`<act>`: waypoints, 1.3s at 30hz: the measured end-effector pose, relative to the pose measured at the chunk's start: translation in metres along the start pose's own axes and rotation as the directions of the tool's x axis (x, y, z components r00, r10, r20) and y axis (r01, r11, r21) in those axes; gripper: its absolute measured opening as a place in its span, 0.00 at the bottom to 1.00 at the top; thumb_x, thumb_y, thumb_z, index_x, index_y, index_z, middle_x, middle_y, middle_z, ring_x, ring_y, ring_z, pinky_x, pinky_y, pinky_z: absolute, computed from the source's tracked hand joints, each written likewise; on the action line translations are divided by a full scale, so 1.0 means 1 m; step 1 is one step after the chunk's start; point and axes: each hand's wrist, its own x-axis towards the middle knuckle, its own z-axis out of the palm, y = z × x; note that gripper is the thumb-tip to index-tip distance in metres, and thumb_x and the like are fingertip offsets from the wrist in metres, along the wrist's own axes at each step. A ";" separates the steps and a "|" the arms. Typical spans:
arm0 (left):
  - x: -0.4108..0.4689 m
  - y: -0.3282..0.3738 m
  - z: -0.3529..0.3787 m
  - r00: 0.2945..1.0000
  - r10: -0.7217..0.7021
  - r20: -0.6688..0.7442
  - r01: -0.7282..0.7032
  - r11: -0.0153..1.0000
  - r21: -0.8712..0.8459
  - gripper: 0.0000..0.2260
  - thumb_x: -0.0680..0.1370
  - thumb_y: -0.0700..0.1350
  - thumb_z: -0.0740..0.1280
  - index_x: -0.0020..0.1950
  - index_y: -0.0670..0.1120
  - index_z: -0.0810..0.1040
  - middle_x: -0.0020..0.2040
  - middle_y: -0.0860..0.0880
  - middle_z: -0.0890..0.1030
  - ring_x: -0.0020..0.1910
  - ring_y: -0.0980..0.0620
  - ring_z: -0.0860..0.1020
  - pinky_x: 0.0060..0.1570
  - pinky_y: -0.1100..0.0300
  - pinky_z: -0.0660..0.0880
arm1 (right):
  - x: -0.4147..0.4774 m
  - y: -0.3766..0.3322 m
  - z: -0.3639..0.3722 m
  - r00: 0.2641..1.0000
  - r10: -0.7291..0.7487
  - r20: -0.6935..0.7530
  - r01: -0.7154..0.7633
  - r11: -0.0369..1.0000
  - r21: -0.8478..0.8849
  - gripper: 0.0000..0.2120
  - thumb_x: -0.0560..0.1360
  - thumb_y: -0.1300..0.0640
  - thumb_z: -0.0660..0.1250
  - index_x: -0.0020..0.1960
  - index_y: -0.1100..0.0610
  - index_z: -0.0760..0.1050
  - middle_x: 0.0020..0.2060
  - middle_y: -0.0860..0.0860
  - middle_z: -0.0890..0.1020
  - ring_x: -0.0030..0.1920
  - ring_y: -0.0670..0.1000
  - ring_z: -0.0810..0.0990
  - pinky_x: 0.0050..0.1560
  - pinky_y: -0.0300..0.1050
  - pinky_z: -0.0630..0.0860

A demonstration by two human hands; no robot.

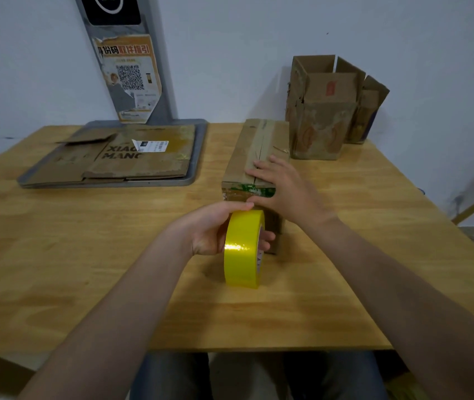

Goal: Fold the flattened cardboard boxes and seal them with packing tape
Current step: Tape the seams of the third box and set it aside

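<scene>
Wooden table [56, 269] | white wall [244, 53] behind | left grip [209, 229] holds yellow tape [243, 249]

- A plain pale wall [258, 39], evenly lit.
- A light wooden desk [85, 284] stands against it.
- A grey sign stand [160, 90] with a torn orange poster [131, 79] is on the desk.

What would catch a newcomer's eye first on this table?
The bright yellow tape roll stands out, held upright by the left hand near the table's middle. Just behind it, the right hand rests flat on a folded cardboard box. Flattened boxes lie back left; open boxes stand back right.
</scene>
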 end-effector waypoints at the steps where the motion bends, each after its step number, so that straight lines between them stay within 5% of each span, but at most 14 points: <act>1: 0.000 0.001 -0.002 1.000 -0.002 0.009 0.002 1.000 0.007 0.20 0.84 0.52 0.62 0.72 0.42 0.70 0.61 0.35 0.82 0.53 0.41 0.85 0.53 0.48 0.82 | 0.000 0.001 0.000 1.000 -0.004 -0.002 0.004 1.000 -0.004 0.34 0.72 0.37 0.73 0.75 0.40 0.69 0.76 0.41 0.69 0.79 0.48 0.58 0.74 0.54 0.64; 9: -0.008 0.012 -0.024 0.994 -0.112 -0.010 0.112 0.972 0.206 0.24 0.83 0.54 0.62 0.71 0.38 0.71 0.62 0.37 0.82 0.52 0.45 0.85 0.51 0.51 0.82 | 0.002 -0.005 -0.001 0.999 0.047 0.024 -0.048 0.998 0.036 0.33 0.71 0.37 0.74 0.74 0.39 0.70 0.77 0.40 0.68 0.80 0.48 0.57 0.73 0.58 0.65; 15: -0.004 0.013 -0.017 0.987 -0.151 -0.062 0.161 0.966 0.204 0.25 0.84 0.55 0.60 0.67 0.33 0.75 0.58 0.38 0.84 0.46 0.47 0.86 0.48 0.53 0.82 | -0.003 -0.008 -0.009 0.996 0.062 0.056 -0.068 0.992 0.102 0.35 0.73 0.41 0.75 0.77 0.45 0.69 0.77 0.44 0.69 0.80 0.51 0.57 0.79 0.55 0.58; 21: -0.003 0.013 -0.010 0.982 -0.151 -0.110 0.172 0.960 0.220 0.25 0.84 0.54 0.59 0.69 0.34 0.73 0.60 0.37 0.83 0.45 0.47 0.86 0.47 0.53 0.83 | -0.039 0.023 -0.039 0.913 0.268 -0.307 -0.190 0.947 0.260 0.19 0.84 0.47 0.60 0.72 0.52 0.73 0.61 0.49 0.81 0.62 0.49 0.75 0.59 0.48 0.73; 23: -0.003 0.012 -0.009 0.980 -0.154 -0.123 0.178 0.960 0.215 0.25 0.84 0.55 0.59 0.68 0.33 0.74 0.60 0.37 0.83 0.44 0.47 0.86 0.47 0.53 0.83 | -0.052 0.045 -0.051 0.889 0.387 -0.245 -0.357 0.920 0.161 0.13 0.83 0.49 0.61 0.56 0.53 0.82 0.51 0.52 0.85 0.54 0.56 0.82 0.51 0.49 0.77; 27: -0.005 0.011 -0.005 0.975 -0.160 -0.156 0.191 0.960 0.205 0.26 0.84 0.55 0.59 0.65 0.32 0.77 0.56 0.36 0.85 0.42 0.46 0.86 0.44 0.54 0.83 | -0.070 0.070 -0.056 0.766 0.616 0.182 -0.592 0.787 -0.172 0.19 0.77 0.43 0.70 0.39 0.59 0.80 0.36 0.54 0.82 0.40 0.56 0.82 0.41 0.46 0.78; 29: -0.007 0.011 -0.002 0.973 -0.156 -0.169 0.190 0.959 0.209 0.26 0.84 0.55 0.59 0.65 0.32 0.77 0.57 0.36 0.84 0.42 0.46 0.86 0.44 0.53 0.83 | -0.077 0.071 -0.045 0.733 0.634 0.248 -0.587 0.773 -0.241 0.18 0.76 0.41 0.71 0.42 0.56 0.76 0.38 0.51 0.78 0.42 0.55 0.80 0.42 0.46 0.77; 35: -0.009 0.010 0.003 0.970 -0.136 -0.203 0.181 0.957 0.227 0.25 0.84 0.54 0.60 0.69 0.33 0.73 0.58 0.36 0.84 0.43 0.45 0.86 0.42 0.54 0.83 | -0.087 0.072 -0.030 0.806 0.573 0.147 -0.520 0.805 -0.287 0.11 0.81 0.53 0.64 0.54 0.61 0.78 0.53 0.59 0.81 0.57 0.62 0.80 0.49 0.49 0.74; 39: -0.009 0.009 0.005 0.971 -0.120 -0.206 0.167 0.959 0.229 0.24 0.84 0.54 0.59 0.68 0.35 0.73 0.58 0.36 0.84 0.44 0.45 0.86 0.42 0.54 0.83 | -0.082 0.068 -0.041 0.813 0.548 0.195 -0.568 0.821 0.062 0.14 0.83 0.53 0.61 0.54 0.63 0.80 0.50 0.62 0.84 0.50 0.62 0.82 0.45 0.52 0.77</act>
